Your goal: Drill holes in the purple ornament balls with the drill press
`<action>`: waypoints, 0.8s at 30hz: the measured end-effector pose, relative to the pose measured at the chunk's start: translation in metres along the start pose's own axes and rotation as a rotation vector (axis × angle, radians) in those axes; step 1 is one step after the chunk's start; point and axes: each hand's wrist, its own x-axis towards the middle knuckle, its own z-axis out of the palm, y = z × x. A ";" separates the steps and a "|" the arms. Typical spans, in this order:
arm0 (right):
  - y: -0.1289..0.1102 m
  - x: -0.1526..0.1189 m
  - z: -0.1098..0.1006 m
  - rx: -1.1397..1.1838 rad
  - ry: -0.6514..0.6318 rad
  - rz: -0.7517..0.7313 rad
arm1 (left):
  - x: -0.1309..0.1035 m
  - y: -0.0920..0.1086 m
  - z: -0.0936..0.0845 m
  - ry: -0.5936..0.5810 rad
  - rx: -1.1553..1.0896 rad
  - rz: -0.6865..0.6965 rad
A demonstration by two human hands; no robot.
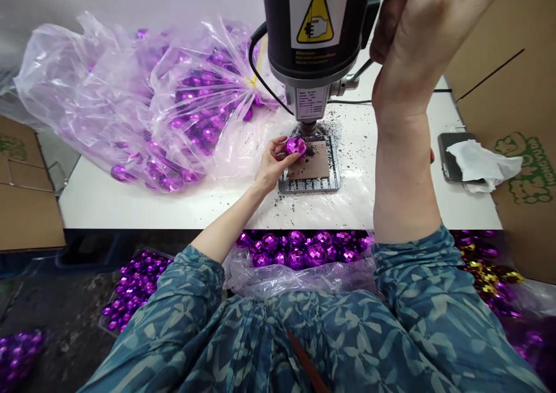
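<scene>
Between the thumb and fingers of my left hand is a shiny purple faceted ball. The ball is just above a brown square board on the slotted metal base of a bench drill press. The chuck is right above and behind the ball; I cannot tell whether a bit touches it. My right hand is raised at the upper right, fingers curled around the press's feed lever, whose end they hide. Dark shavings lie around the base.
A big clear bag of purple balls, tied with yellow, fills the table's left side. More faceted balls sit in plastic below the front edge. A phone with white tissue lies right. Cardboard boxes flank the table.
</scene>
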 end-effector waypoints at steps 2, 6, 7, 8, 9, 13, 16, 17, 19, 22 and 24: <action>0.000 0.000 0.000 0.002 -0.004 -0.004 | 0.001 0.000 0.000 -0.031 0.040 0.016; -0.002 0.000 0.000 -0.021 -0.007 0.036 | 0.001 0.005 -0.001 -0.083 0.140 0.076; -0.003 0.001 -0.001 -0.028 -0.007 0.046 | 0.001 0.006 -0.001 -0.090 0.167 0.095; -0.003 0.001 -0.001 -0.035 -0.007 0.053 | 0.001 0.006 0.000 -0.098 0.194 0.116; -0.004 0.001 -0.001 -0.042 -0.010 0.059 | 0.001 0.006 0.002 -0.105 0.217 0.136; -0.003 0.001 0.000 -0.062 0.007 0.074 | -0.001 0.000 0.010 -0.114 0.260 0.197; -0.003 0.000 0.001 -0.078 0.015 0.068 | -0.005 -0.004 0.015 -0.119 0.259 0.218; -0.003 0.000 0.001 -0.081 0.009 0.061 | -0.007 -0.005 0.016 -0.122 0.258 0.220; -0.005 -0.001 0.001 -0.074 0.008 0.053 | -0.010 -0.007 0.018 -0.118 0.253 0.213; -0.007 -0.002 0.002 -0.060 0.015 0.074 | -0.013 -0.007 0.020 -0.080 0.236 0.199; -0.009 -0.002 0.003 -0.061 0.021 0.077 | -0.015 -0.006 0.022 -0.068 0.238 0.209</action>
